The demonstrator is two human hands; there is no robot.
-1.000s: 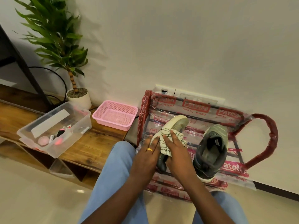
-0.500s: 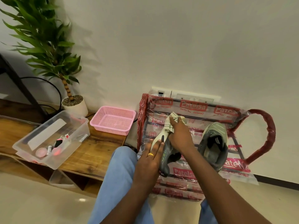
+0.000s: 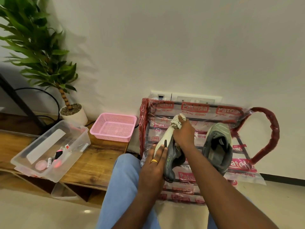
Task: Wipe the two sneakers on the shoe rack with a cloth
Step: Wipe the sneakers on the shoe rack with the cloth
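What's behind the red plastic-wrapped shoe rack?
White wall switch plates show above the top rail of the red plastic-wrapped shoe rack. Their lower edges and the wall below are covered by the rack and its wrapping.

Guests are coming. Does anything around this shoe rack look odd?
Yes: the shoe rack is wrapped in printed plastic packaging, and the sneaker on the right rests on that wrap. The clear storage box sits askew at the wooden bench's front edge.

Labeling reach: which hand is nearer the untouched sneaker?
Right. The right hand, gripping the cloth, is just left of the untouched sneaker; the left hand is farther left, on the other sneaker.
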